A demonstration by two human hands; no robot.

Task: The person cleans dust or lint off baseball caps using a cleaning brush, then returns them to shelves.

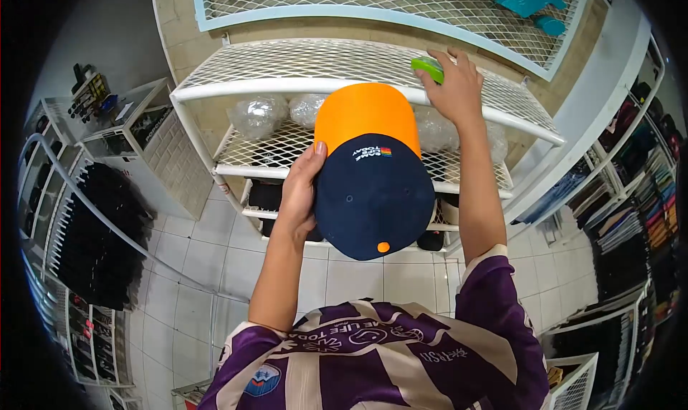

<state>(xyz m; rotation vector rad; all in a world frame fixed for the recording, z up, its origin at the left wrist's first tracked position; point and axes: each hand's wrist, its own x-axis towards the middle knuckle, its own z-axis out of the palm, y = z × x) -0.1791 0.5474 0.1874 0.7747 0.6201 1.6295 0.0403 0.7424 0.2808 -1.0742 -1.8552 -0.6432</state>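
Note:
A baseball cap with a navy crown and an orange brim is in the middle of the view, its brim pointing away from me. White lettering with a small rainbow patch marks the crown, and an orange button sits on top. My left hand grips the cap by its left side, the thumb lying near the brim. Over the white mesh top shelf, my right hand has its fingers closed around a small bright green object, mostly covered by the hand; I cannot tell its kind.
Clear plastic-wrapped bundles sit on the middle mesh shelf, with dark items below. A light blue mesh frame is on the wall above. Dark clothes hang at left; folded garments fill shelves at right. A curved metal rail crosses the left side.

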